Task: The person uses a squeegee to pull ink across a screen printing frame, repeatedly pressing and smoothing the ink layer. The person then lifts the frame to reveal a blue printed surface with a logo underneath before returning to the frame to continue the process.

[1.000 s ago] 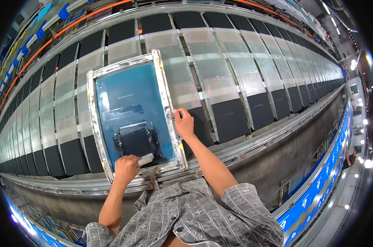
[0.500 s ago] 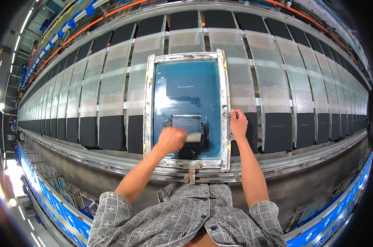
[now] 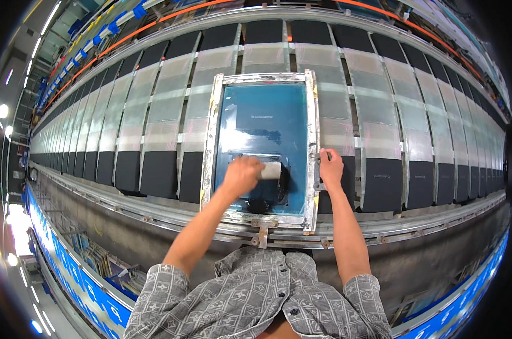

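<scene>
A blue screen (image 3: pixel 267 100) lies on a long desk (image 3: pixel 374 96), ahead of a person.
The left grip (image 3: pixel 243 176) pinches a pale scraper (image 3: pixel 271 170) at the screen's near half, beside dark ink (image 3: pixel 284 182); the right grip (image 3: pixel 331 168) is at the frame's (image 3: pixel 312 130) right edge, whether pinching I cannot tell.

The left grip (image 3: pixel 243 176) holds a pale scraper (image 3: pixel 271 170)

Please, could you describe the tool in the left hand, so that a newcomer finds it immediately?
Across the long row of pale panels, find the framed blue screen. Over its lower half, the left hand grips a small scraper: a pale grey block, unlike the dark smears around it.
</scene>
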Demonstrator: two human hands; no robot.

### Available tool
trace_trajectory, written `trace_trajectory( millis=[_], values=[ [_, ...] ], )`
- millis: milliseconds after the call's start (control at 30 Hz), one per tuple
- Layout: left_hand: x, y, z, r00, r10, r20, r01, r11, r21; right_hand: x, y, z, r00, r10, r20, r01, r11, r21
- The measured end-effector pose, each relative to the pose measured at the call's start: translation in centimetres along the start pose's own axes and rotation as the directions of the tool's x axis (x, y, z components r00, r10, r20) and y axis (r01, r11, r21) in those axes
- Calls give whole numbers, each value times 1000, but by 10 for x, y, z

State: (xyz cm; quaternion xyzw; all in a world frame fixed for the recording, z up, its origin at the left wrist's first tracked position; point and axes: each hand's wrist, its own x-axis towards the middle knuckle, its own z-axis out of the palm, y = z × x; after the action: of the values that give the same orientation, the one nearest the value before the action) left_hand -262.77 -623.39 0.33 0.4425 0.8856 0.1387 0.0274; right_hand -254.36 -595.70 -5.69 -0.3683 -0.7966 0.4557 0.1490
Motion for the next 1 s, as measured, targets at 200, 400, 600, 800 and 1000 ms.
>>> trace_trajectory(
  millis=[200, 400, 600, 800, 1000],
  values=[
    [-122, 43, -5, 985, 29, -167, -19, 998, 65, -18, -62, -5, 999, 26, -27, -26, 1000, 14],
    [-139, -72, -48, 998, -20, 59, 20, 1000, -10, -56, -62, 97, 991, -121, -51, 128, 978, 166],
    [-119, -146, -79, 837, -80, 541, 131, 990, -56, -92, -96, 144, 999, -39, -23, 42, 986, 161],
    [-108, -167, -59, 726, -34, 687, 187, 971, -150, -92, -95, 151, 999, -9, -51, 12, 999, 48],
    [-76, -195, -78, 554, 122, 824, 356, 859, -367, -92, -100, 158, 999, 23, -26, -23, 1000, -14]
  ],
)
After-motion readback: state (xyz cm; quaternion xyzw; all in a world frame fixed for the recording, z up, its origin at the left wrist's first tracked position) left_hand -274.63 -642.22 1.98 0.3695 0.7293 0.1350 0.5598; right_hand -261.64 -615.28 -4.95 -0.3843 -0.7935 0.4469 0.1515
